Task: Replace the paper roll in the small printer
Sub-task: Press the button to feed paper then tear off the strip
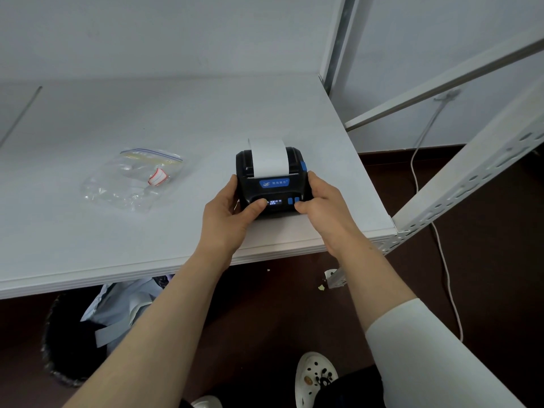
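Two bare forearms reach in. Left of them a clear plastic zip bag [132, 179] lies on open white tabletop [88, 231]. The left hand [228, 214] and right hand [322, 206] clasp the small black printer [272, 187], white paper strip [268, 158] feeding out, near the table's right front corner.

Left hand [232, 207] and right hand [322, 201], thumbs forward, arms outstretched.
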Demonstrator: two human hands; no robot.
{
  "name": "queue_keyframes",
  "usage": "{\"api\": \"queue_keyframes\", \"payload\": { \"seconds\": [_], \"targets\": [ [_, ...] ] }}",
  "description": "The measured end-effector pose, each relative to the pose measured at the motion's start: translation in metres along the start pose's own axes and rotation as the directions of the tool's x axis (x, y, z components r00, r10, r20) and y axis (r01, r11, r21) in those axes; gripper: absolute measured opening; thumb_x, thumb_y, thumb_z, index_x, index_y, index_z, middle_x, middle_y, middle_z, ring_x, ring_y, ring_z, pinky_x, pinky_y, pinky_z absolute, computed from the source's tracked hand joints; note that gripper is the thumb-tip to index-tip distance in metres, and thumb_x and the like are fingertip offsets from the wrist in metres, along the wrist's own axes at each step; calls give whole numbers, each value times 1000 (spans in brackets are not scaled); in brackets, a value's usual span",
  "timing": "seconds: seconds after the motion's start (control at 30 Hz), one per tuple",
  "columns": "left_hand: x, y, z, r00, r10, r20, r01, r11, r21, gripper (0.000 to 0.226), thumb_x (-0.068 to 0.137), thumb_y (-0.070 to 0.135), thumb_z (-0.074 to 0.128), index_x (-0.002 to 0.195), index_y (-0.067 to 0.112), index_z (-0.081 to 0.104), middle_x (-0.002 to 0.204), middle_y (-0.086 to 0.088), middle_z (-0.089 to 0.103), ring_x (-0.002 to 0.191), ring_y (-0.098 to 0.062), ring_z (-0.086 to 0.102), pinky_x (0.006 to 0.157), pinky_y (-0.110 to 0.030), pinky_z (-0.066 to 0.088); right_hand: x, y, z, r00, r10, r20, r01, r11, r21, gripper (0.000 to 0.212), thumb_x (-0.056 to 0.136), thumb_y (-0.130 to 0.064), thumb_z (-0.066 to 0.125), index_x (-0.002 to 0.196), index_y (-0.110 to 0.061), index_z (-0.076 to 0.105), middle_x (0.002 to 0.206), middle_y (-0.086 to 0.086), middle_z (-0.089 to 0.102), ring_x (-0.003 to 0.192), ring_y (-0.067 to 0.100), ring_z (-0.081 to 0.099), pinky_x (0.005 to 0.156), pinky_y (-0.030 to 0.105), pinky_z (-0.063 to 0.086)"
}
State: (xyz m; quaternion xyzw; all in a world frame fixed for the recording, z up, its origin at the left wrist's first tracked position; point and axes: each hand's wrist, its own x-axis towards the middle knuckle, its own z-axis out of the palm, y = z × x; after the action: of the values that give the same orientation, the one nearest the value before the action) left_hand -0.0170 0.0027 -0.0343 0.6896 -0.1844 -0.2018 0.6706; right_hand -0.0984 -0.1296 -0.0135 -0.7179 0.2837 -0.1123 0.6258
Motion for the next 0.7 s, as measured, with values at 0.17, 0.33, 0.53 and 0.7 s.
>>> {"api": "queue_keyframes", "payload": {
  "seconds": [0.17,0.33,0.53,0.7],
  "targets": [
    [0,1,1,1000,-4,-1,4,1000,-1,45,82,1,65,111,33,54,102,21,63,87,21,60,77,0,44,0,0,0,1000,3,-4,-3,1000,0,46,79,11,45,115,-14,57,117,14,64,113,27,56,88,25,44],
    [0,0,0,1000,-10,-7,10,1000,0,46,81,2,66,111,35,54,102,22,63,86,23,59,76,1,43,0,0,0,1000,7,-6,-7,1000,-8,46,79,11,45,117,-12,57,117,15,63,114,28,55,86,23,44],
    [1,-1,0,1000,-19,-14,19,1000,-1,50,81,2,67,111,39,51,101,25,61,88,24,58,78,1,43,0,0,0,1000,8,-9,-8,1000,-16,45,79,12,44,115,-12,57,115,16,64,112,29,56,85,24,44],
    [0,0,0,1000,-20,-15,21,1000,3,50,81,2,66,115,37,50,102,24,62,87,24,58,77,1,43,-1,-1,0,1000,13,-5,-13,1000,-14,47,80,12,44,117,-13,56,116,15,63,113,27,56,84,21,44]
  ]
}}
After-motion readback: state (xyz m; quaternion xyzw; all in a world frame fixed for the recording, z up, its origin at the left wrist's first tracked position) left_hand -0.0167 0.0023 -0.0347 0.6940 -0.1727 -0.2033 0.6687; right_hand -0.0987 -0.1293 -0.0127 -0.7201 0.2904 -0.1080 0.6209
